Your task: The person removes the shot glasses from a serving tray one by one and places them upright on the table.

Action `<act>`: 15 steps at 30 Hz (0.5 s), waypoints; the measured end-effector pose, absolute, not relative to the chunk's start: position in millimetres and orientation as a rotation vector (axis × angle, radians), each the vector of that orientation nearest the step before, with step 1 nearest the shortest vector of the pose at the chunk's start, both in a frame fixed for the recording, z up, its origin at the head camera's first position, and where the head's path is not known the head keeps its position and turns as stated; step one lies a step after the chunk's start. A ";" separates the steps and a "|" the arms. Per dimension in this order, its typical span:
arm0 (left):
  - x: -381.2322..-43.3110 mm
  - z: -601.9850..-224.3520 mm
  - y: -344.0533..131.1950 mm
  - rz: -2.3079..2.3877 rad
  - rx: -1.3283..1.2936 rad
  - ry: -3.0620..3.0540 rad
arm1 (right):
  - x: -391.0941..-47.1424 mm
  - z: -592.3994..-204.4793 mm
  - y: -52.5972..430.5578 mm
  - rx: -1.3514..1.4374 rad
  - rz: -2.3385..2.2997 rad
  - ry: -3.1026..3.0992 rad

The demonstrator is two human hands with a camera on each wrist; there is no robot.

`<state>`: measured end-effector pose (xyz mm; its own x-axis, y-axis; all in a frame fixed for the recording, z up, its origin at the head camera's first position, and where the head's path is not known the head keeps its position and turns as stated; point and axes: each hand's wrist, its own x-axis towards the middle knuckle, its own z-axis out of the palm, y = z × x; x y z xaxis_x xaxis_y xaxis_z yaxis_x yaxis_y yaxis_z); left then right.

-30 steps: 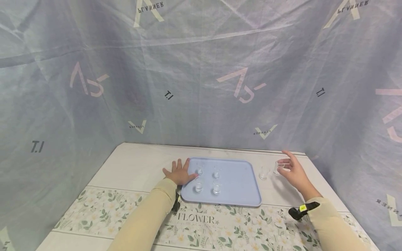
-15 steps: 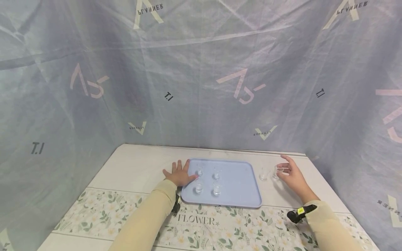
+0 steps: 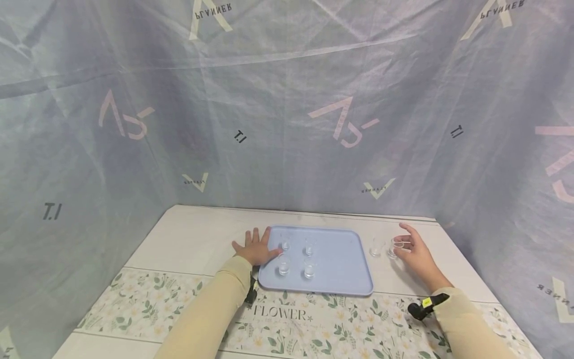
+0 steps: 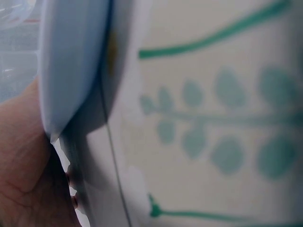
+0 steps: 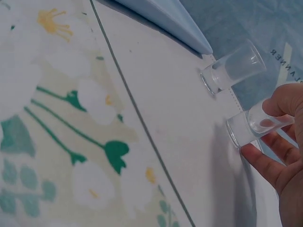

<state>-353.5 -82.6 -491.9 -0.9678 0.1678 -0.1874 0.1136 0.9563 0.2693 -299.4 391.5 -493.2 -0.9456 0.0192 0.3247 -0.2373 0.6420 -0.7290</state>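
The clear cylindrical shot glass (image 5: 240,129), clamped in the fingers of the right hand (image 3: 416,253) right of the pale-blue rectangular tray (image 3: 339,267), could topple the upright clear glass (image 5: 235,68) if slid left, while the fingers of the left hand (image 3: 257,251) lie apart.

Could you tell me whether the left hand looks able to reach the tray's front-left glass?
Probably yes: the left hand lies at the edge of the tray, close to the front-left glass, with nothing visible between.
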 end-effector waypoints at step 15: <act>-354.4 -493.3 -81.7 0.408 0.195 2.885 | -299.9 -497.4 392.6 0.134 1.160 -2.618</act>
